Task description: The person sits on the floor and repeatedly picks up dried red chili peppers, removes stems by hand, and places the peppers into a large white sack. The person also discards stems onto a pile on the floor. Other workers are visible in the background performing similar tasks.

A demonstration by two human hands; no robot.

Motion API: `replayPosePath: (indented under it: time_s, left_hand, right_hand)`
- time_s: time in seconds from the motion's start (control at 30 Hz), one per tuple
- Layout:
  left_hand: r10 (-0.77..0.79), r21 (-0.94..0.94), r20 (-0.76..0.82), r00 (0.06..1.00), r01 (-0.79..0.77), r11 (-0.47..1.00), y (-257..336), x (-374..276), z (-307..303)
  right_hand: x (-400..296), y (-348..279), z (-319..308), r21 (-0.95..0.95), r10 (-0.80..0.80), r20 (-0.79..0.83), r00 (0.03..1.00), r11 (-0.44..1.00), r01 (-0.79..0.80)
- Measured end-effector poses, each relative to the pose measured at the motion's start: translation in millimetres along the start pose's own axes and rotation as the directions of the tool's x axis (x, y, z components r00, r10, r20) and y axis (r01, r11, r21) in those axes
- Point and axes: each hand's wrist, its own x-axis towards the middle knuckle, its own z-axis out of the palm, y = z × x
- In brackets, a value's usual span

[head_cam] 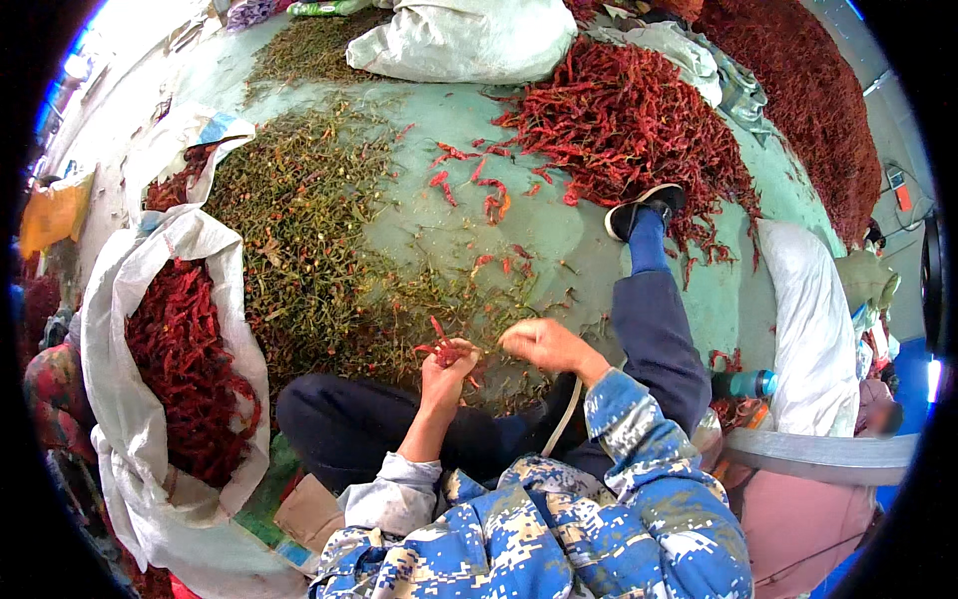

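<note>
My left hand (451,365) is closed around a few dried red chili peppers (447,350), whose tips stick out above and below the fingers. Just right of it, my right hand (544,344) has its fingers bent together; whether a stem is pinched between them is too small to tell. Under and beyond both hands lies a wide layer of green and brown chili stems (299,247). Loose red chilies (494,201) are scattered on the green floor ahead. A large heap of dried red chilies (621,120) lies beyond my outstretched foot.
An open white woven sack (105,322) full of red chilies stands at left. A white sack (479,37) lies at the far side, another (808,322) at right near a teal bottle (757,383). A bigger chili heap (808,112) rises at the far right. Part of a person (56,382) shows at far left.
</note>
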Motion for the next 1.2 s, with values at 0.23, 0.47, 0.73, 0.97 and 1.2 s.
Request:
replayPosePath:
  time_s: [0.23,0.47,0.73,0.97,1.2]
  left_hand:
    - [-0.096,-0.059,0.027,0.995,0.097,0.994,2.2,-1.0,-1.5]
    - [-0.111,-0.001,-0.003,0.994,0.111,0.994,-5.0,4.1,-1.2]
    - [-0.050,-0.057,-0.015,0.999,0.049,0.997,-9.0,5.6,0.5]
    - [-0.080,-0.041,0.134,0.988,0.086,0.995,-3.0,3.6,-5.4]
    - [-0.054,-0.024,0.099,0.994,0.057,0.998,-0.5,0.8,-2.2]
  right_hand:
    - [99.2,50.9,-26.4,-0.286,-0.003,-0.528,0.849,0.942,-0.174]
    - [124.8,63.8,-27.1,-0.453,0.033,-0.564,0.825,0.823,-0.343]
    - [35.4,7.2,27.6,0.020,-0.103,-0.244,0.964,0.994,0.111]
    - [8.6,-11.6,52.5,0.182,-0.061,-0.270,0.961,0.977,0.113]
    - [11.8,1.9,57.4,0.393,0.060,-0.274,0.960,0.918,0.055]
